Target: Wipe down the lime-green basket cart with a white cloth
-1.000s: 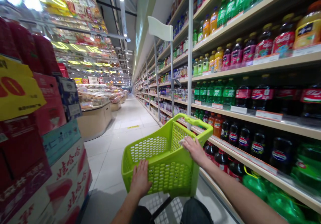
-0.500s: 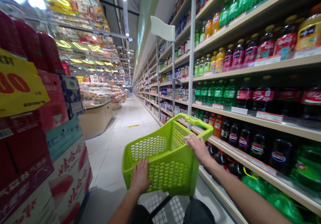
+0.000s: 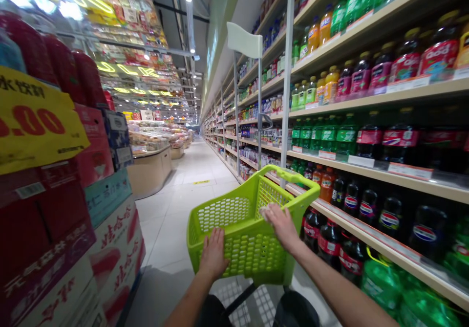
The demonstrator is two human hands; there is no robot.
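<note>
A lime-green shopping cart [image 3: 256, 249] stands in front of me, its near side turned towards me. My left hand [image 3: 214, 254] rests against that near side, fingers stretched up to the rim and holding nothing loose. Further right along the same rim, my right hand [image 3: 281, 224] presses a small crumpled white wipe [image 3: 264, 211] on the edge, with the wipe under its fingers. Most of the wipe is hidden by the hand. The cart's handle [image 3: 293, 176] rises beyond my right hand, and the visible part of the basket holds no goods.
Shelves [image 3: 370, 164] of bottled drinks line the right side close to the cart. Stacked drink cartons [image 3: 113, 253] with a yellow price sign [image 3: 40, 121] stand on the left. A tiled aisle [image 3: 183, 214] runs ahead past a rounded display counter [image 3: 152, 173].
My right hand and the wipe have slid left along the rim, away from the handle end. My left hand stays at the same place on the cart. The view has turned slightly left.
</note>
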